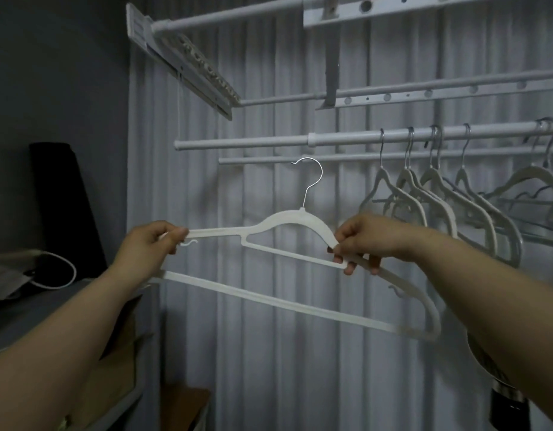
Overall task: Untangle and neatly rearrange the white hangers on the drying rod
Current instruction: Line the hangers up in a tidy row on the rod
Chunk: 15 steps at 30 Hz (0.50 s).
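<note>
A white hanger (287,220) with a metal hook is held level in front of me, below the drying rod (244,144), its hook free of the rod. My left hand (151,244) pinches its left arm end. My right hand (360,241) grips its right shoulder. The hanger's long bottom bar (269,298) runs under both hands. Several more white hangers (440,194) hang by their hooks on the rod to the right, some crowded and overlapping at the far right.
Higher rack rods (393,91) and a folded frame (194,63) sit above. A pleated curtain (269,353) fills the background. On the left, a dark upright object (63,206) and a white cable (63,272) lie on a shelf; a cardboard box (119,346) stands below.
</note>
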Each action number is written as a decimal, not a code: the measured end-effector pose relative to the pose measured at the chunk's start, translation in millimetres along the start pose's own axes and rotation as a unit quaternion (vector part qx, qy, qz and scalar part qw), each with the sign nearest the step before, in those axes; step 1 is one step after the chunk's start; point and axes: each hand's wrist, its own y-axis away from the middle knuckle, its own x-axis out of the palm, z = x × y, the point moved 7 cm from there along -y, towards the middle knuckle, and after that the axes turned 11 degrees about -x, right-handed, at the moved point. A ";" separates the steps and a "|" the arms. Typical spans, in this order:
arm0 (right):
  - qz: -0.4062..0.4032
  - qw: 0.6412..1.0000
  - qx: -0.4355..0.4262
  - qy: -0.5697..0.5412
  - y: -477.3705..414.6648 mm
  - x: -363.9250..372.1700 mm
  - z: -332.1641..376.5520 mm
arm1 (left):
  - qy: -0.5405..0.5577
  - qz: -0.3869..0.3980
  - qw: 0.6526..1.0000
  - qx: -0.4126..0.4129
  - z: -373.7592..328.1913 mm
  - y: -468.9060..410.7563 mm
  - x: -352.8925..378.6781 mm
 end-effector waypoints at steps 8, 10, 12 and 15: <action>-0.067 0.989 -0.022 0.131 8.2 -9.3 21.7 | -0.127 -0.105 0.986 -0.015 -30.5 -0.1 23.5; -0.084 0.981 -0.029 0.172 7.0 -7.7 27.4 | -0.085 -0.053 0.995 0.005 -51.0 3.4 47.0; -0.099 0.975 -0.025 0.200 6.3 -7.1 31.0 | -0.052 0.061 0.997 -0.001 -70.6 10.2 82.8; -0.124 0.963 -0.017 0.239 2.7 -7.8 34.3 | 0.012 0.194 0.979 -0.054 -95.5 23.1 125.7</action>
